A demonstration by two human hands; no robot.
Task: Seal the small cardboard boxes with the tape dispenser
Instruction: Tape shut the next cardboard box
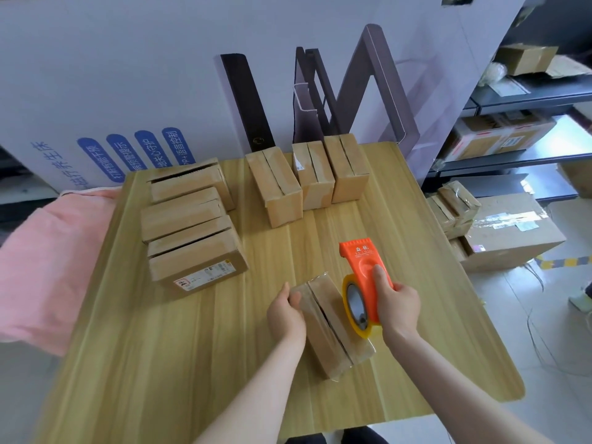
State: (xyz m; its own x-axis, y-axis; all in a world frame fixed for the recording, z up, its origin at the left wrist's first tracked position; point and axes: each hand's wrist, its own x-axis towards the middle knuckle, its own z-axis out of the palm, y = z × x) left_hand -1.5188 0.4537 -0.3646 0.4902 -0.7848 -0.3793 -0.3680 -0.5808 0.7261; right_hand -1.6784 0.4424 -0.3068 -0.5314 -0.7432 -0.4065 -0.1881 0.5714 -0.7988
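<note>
A small cardboard box lies on the wooden table near its front edge, its top flaps meeting at a dark centre seam. My left hand grips the box's left side near the far end. My right hand holds the orange tape dispenser by its body, thumb on top. Its yellowish tape roll rests on the box's right flap, and a strip of clear tape runs down to the box's near end.
Three small boxes lie in a column at the left, three more stand in a row at the back. A pink cloth hangs off the table's left side. Larger cartons and shelving stand at the right.
</note>
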